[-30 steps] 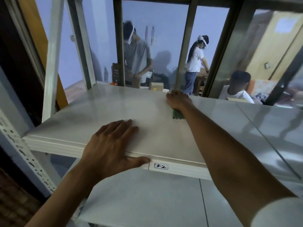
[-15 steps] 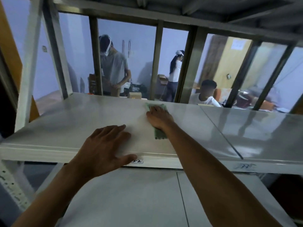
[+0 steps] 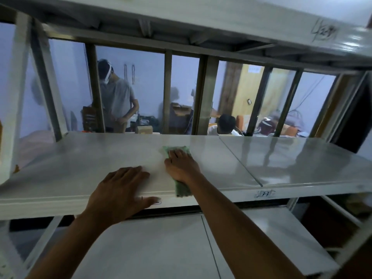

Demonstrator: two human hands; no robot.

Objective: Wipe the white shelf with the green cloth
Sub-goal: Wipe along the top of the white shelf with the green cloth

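Observation:
The white shelf [image 3: 84, 164] runs across the middle of the view at chest height. A green cloth [image 3: 182, 189] lies flat on it near the middle, showing beyond my fingertips and behind my wrist down to the front edge. My right hand [image 3: 181, 167] presses palm-down on the cloth. My left hand [image 3: 120, 190] rests flat on the shelf's front edge just to the left, thumb hooked over the lip, holding nothing.
A second white panel [image 3: 302, 158] adjoins on the right, past a seam. Another shelf [image 3: 221, 19] hangs overhead and a lower one [image 3: 151, 248] sits beneath. Upright posts [image 3: 12, 97] frame the rack. People [image 3: 116, 97] work behind the rack.
My right hand has drawn the cloth back from the shelf's far edge toward the front edge. My view has tilted up and shifted right. My left hand has stayed on the front lip.

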